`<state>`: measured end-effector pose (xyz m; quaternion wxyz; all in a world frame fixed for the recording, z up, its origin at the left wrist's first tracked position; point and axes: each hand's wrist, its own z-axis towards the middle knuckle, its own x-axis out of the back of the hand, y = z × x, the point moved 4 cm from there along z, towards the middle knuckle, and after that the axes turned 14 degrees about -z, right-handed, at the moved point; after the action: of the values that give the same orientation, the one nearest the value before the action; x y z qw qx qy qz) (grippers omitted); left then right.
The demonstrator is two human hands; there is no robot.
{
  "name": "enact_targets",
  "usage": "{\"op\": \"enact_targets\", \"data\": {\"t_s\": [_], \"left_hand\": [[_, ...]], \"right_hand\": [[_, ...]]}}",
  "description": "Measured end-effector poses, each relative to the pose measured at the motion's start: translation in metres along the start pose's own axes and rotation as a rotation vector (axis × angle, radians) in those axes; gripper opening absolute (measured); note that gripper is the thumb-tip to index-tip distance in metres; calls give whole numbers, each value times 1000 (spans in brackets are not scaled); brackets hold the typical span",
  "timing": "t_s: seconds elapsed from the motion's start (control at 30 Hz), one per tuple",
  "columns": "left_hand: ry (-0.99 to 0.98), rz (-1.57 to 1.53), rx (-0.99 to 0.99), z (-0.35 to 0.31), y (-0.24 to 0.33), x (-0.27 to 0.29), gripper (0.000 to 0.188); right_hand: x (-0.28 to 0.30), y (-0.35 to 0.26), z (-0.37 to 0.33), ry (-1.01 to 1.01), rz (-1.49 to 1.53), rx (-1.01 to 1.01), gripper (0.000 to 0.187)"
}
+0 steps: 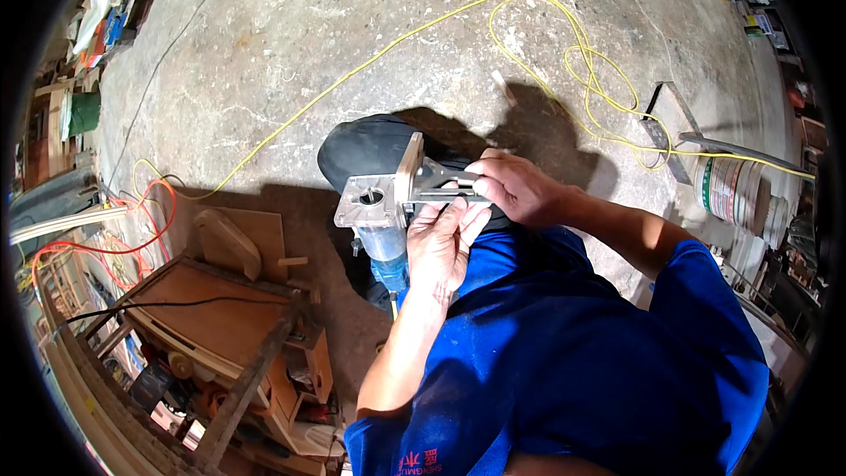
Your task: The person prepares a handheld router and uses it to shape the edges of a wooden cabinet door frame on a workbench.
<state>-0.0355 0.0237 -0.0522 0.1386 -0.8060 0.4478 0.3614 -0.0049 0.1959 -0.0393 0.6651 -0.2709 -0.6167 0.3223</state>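
In the head view, a blue power tool (381, 244) sits upright by the near edge of a dark-clad knee (354, 152), its slotted metal bracket (429, 178) pinched between the left hand's (438, 245) thumb and fingers. The right hand (517, 187) appears to grip the bracket's far end, though overlapping fingertips obscure it. The tool looks heavy and rigid, its metal likely slick, its rounded body (388, 270) the surest hold.

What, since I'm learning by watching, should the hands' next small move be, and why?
Perhaps nudge the slotted metal piece with the right hand while the left hand braces it: both have fingers on it, beside the blue power tool.
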Motion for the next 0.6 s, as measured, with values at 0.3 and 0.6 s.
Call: {"op": "enact_targets", "data": {"t_s": [0.3, 0.6], "left_hand": [[126, 68, 40, 0, -5, -5, 19], [133, 63, -28, 1, -4, -5, 16]], "right_hand": [[1, -3, 0, -78, 26, -22, 27], [-2, 4, -1, -117, -21, 0, 27]]}}
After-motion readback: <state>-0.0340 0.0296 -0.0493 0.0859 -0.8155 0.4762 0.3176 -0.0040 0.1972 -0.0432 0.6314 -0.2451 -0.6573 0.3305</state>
